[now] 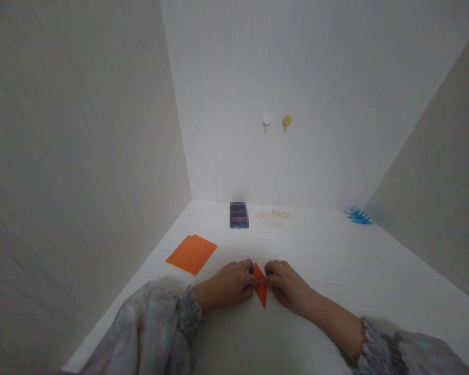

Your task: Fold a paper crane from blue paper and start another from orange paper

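A small folded piece of orange paper [261, 289] with pointed ends stands between my hands, near the front middle of the white table. My left hand [236, 284] pinches its left side, thumb and fingers closed on it. From the other side my right hand [287, 284] grips the right edge with curled fingers. The fingers hide parts of the folds. Left of my hands lies a stack of flat orange paper sheets [192, 254], slightly fanned, with a thin yellow edge showing.
A dark, blurred rectangular object [239, 215] lies at the back by the wall. Beside it is a brownish stain [275, 214] on the table [316, 239]. Several blue folded paper pieces [358, 215] sit in the back right corner. Two hooks, white [267, 121] and yellow [286, 121], are on the wall.
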`<state>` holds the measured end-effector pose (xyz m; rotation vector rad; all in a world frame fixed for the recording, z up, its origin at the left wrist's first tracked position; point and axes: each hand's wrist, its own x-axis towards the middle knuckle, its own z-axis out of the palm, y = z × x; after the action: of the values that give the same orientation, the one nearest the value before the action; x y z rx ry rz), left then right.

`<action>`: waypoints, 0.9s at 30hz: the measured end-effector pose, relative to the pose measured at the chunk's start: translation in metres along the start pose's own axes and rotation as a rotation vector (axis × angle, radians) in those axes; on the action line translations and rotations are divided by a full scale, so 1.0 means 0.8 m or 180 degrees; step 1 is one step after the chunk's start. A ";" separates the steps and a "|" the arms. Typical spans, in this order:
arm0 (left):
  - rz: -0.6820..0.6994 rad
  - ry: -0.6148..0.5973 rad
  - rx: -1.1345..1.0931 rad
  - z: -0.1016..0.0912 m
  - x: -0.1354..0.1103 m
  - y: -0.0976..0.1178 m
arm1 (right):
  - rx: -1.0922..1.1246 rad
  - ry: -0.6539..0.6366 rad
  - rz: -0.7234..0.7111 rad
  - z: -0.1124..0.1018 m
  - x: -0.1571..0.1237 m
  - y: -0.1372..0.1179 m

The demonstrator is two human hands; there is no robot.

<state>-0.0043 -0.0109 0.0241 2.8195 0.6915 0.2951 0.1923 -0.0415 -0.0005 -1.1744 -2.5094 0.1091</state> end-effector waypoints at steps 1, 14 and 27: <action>-0.0021 0.0020 -0.0020 0.000 0.000 0.000 | 0.0010 0.0018 -0.0006 0.000 -0.001 0.001; -0.0054 -0.0040 0.0089 -0.002 -0.007 -0.002 | 0.0280 0.0156 -0.0152 0.004 -0.008 0.015; -0.0063 -0.0029 0.0351 -0.004 -0.003 0.002 | 0.0085 -0.0175 -0.0436 -0.006 0.002 0.014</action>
<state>-0.0066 -0.0128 0.0273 2.9139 0.7553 0.2478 0.2010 -0.0336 0.0017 -0.9986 -2.6193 0.1403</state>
